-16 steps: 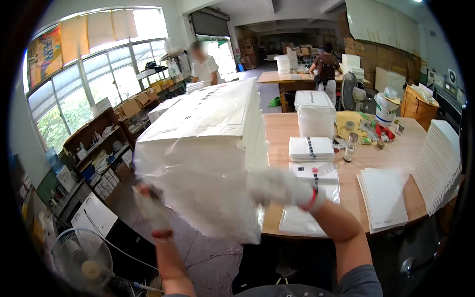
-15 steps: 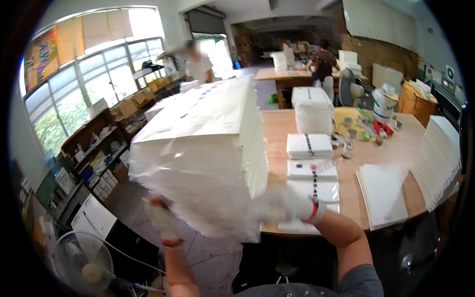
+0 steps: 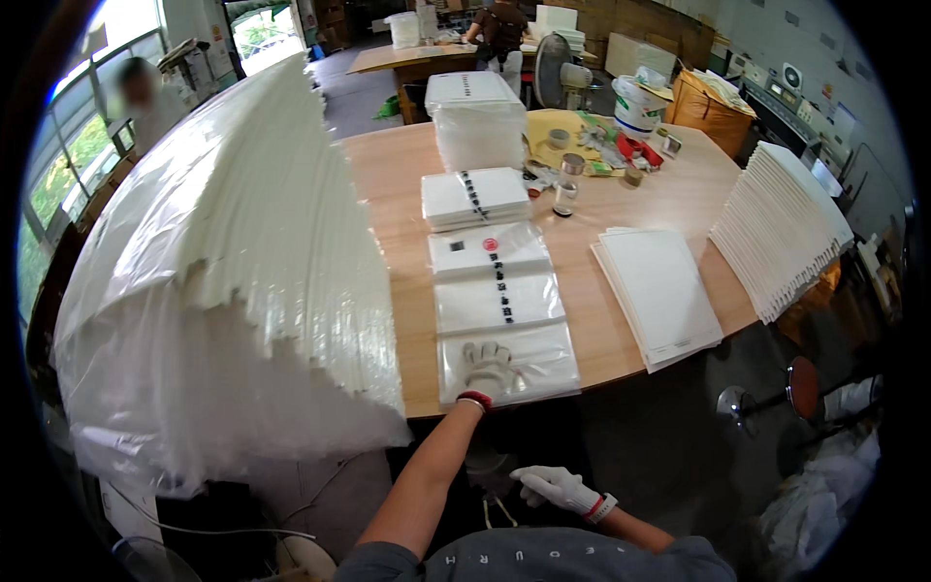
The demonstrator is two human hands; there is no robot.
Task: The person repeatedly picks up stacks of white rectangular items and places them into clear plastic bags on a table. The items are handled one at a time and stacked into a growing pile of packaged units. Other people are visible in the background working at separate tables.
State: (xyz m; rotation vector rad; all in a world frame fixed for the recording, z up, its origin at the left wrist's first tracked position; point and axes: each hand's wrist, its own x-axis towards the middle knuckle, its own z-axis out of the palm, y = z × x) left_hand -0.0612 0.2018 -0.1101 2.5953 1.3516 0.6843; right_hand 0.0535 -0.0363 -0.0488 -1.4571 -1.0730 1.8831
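Note:
My left hand [image 3: 487, 371], in a white glove with a red cuff, lies with its fingers spread on the nearest clear plastic bag [image 3: 543, 364] at the table's front edge. Gloved in white too, my right hand [image 3: 558, 488] hovers before my body, its fingers loosely stretched out and nothing in them. To the left looms a tall stack of white sheets or boards [image 3: 339, 291] in a clear plastic wrap [image 3: 126, 320]; neither hand touches it. Beyond my left hand, overlapping flat bags with dark print [image 3: 475, 296] lead to a pile of packed bags [image 3: 475, 199].
A wooden table [image 3: 621, 209] carries a block of white packs [image 3: 475, 121], a glass jar [image 3: 568, 184], loose white sheets [image 3: 659, 296] and a leaning stack of white boards [image 3: 781, 233]. A stool [image 3: 803, 388] stands right. Two people are farther back, near a fan [image 3: 553, 70].
Both hands have let go of the wrapped stack, which now sits farther left in view. My left hand has come onto the plastic bag; my right has drawn back toward my body. The view has swung right.

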